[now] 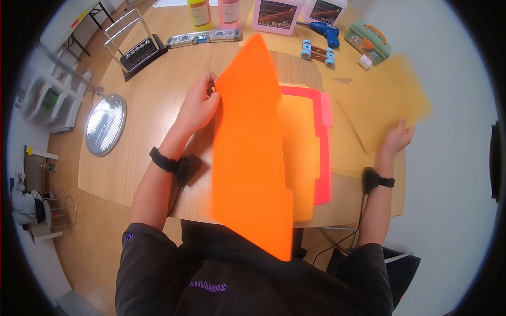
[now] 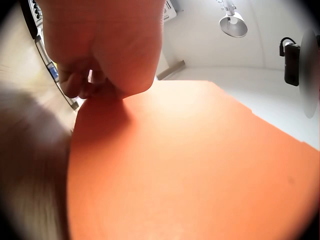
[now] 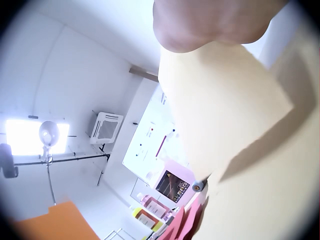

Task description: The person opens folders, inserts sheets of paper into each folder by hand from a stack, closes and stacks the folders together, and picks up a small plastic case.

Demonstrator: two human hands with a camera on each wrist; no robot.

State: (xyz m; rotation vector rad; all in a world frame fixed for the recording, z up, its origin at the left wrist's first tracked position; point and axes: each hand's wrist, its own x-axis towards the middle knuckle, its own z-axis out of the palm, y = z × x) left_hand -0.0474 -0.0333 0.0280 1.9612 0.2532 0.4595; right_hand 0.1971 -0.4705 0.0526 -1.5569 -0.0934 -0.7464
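An orange folder (image 1: pixel 247 142) stands tilted up off the table in the head view, its left edge pinched by my left hand (image 1: pixel 203 102). In the left wrist view the folder (image 2: pixel 175 165) hangs from the fingers of my left hand (image 2: pixel 105 50). Beneath and right of it lie a yellow-orange folder (image 1: pixel 300 158) and a red-pink folder (image 1: pixel 323 158). At the right, my right hand (image 1: pixel 398 139) grips the lower edge of a tan paper sheet or envelope (image 1: pixel 387 100), which is raised and blurred. That tan piece (image 3: pixel 225 105) hangs below my right hand (image 3: pixel 215 20) in the right wrist view.
More tan paper (image 1: pixel 350 158) lies under the raised piece. Along the back stand a Newton's cradle (image 1: pixel 139 55), a spirit level (image 1: pixel 203 38), bottles (image 1: pixel 229 15), a blue tool (image 1: pixel 324 31), a toy car (image 1: pixel 318 52) and a green box (image 1: pixel 369 39). A round lamp (image 1: pixel 105 125) is at left.
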